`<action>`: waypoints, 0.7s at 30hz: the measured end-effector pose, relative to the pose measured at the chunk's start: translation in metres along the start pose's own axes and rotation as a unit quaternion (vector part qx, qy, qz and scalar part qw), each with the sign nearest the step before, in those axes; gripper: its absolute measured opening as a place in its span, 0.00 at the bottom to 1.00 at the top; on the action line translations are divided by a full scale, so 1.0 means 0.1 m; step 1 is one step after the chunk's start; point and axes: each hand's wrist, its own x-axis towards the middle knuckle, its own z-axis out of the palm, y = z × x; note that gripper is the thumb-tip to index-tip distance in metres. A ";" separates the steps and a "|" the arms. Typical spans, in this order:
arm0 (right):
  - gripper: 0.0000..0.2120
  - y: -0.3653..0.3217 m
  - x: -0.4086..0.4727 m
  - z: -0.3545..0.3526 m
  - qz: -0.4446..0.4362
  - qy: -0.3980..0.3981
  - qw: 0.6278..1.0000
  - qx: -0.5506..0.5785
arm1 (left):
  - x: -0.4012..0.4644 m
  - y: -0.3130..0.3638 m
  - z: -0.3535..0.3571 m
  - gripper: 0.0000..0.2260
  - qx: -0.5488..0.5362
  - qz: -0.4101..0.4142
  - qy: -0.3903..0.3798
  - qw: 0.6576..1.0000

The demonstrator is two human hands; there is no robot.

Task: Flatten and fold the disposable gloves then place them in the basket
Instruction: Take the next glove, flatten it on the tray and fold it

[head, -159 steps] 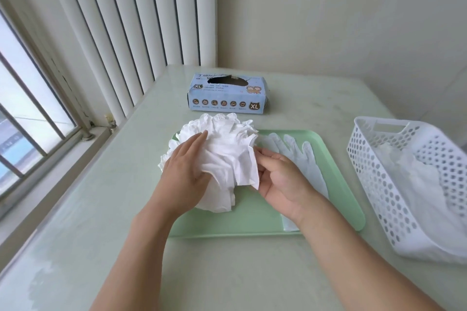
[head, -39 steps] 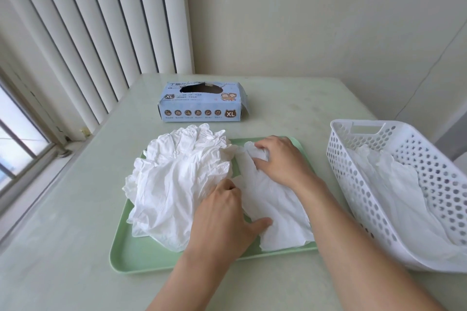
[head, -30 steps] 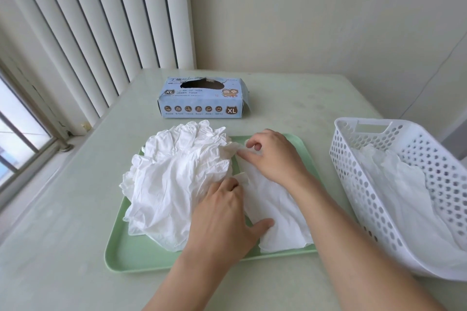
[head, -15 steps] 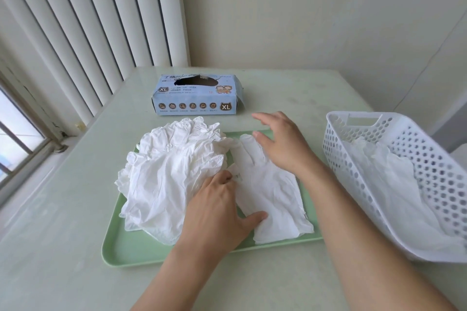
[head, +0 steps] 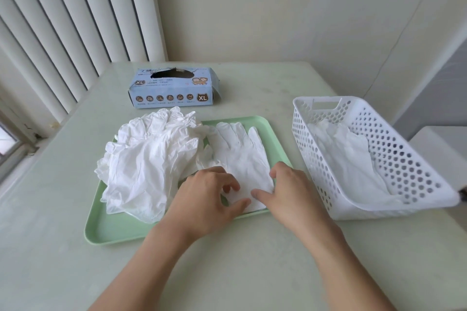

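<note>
A single white disposable glove (head: 237,149) lies flat on the right half of a green tray (head: 113,230), its fingers pointing away from me. My left hand (head: 209,199) is at the glove's near cuff, fingers curled onto it and the thumb at its near edge. My right hand (head: 290,192) holds the cuff's right corner, thumb on top and fingers curled at the side edge. A crumpled pile of white gloves (head: 149,159) covers the tray's left half. The white perforated basket (head: 404,149) stands to the right with gloves (head: 348,156) lying in it.
A blue XL glove box (head: 174,91) with a torn top opening sits behind the tray. The pale table meets vertical blinds and a window sill on the left and a wall behind. A white object borders the basket at the far right.
My right hand has come back from the glove's fingers to its cuff. My left hand has shifted right from the pile's edge onto the cuff. The single glove now lies spread flat.
</note>
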 end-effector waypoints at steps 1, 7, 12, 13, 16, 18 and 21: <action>0.24 0.00 0.02 0.03 -0.003 0.000 1.000 0.016 | 0.00 0.00 0.00 0.13 -0.011 0.003 -0.006 1.000; 0.20 0.07 0.16 0.04 -0.023 -0.009 0.988 0.155 | 0.03 -0.03 -0.04 0.19 -0.072 -0.010 -0.030 0.997; 0.17 0.03 0.22 0.03 0.003 -0.030 0.930 0.368 | -0.01 0.03 -0.04 0.24 -0.032 -0.006 -0.045 0.998; 0.18 0.01 0.21 0.04 0.018 -0.041 0.906 0.420 | -0.01 0.04 -0.02 0.26 -0.007 -0.003 -0.044 0.999; 0.22 -0.05 0.20 0.05 0.055 -0.038 0.846 0.528 | 0.00 0.08 0.03 0.26 0.049 -0.009 -0.015 0.999; 0.25 -0.07 0.20 0.05 0.066 -0.024 0.828 0.556 | -0.01 0.11 0.08 0.26 0.043 -0.010 0.008 0.999; 0.31 -0.14 0.19 0.01 0.055 -0.014 0.814 0.578 | -0.01 0.12 0.12 0.20 0.009 0.012 0.056 0.998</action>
